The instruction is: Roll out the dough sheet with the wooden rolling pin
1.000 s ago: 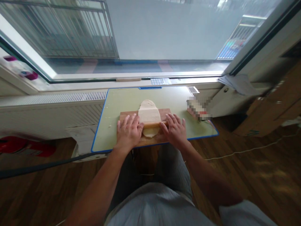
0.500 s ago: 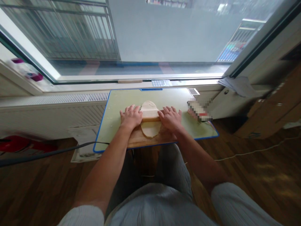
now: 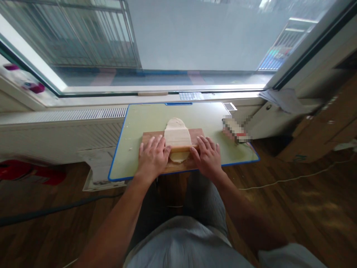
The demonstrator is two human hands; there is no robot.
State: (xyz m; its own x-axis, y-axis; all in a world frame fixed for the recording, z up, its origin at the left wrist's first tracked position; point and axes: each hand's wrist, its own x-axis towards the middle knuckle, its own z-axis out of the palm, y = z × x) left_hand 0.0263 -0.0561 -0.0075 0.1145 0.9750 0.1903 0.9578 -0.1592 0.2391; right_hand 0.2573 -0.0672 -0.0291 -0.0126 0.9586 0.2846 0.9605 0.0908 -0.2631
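A thin wooden rolling pin (image 3: pixel 180 149) lies across an oblong sheet of pale dough (image 3: pixel 177 134), near its close end. My left hand (image 3: pixel 153 154) is closed over the pin's left end, palm down, and my right hand (image 3: pixel 208 153) covers its right end the same way. Both thumbs point inward along the pin, at the dough's edges. Under the dough is a wooden cutting board (image 3: pixel 150 137), which juts past it on both sides. The pin's ends are hidden beneath my palms.
The board rests on a pale green, blue-rimmed table (image 3: pixel 128 126) below a window. A blurred-out packet (image 3: pixel 236 130) lies at the table's right. On the left are a radiator (image 3: pixel 69 119) and a red fire extinguisher (image 3: pixel 33 172) on the floor; cardboard boxes (image 3: pixel 315 130) stand at right.
Both hands have brought the rolling pin toward me, from the middle of the dough to its near end. More of the flattened dough and the board's far edge now shows beyond the pin.
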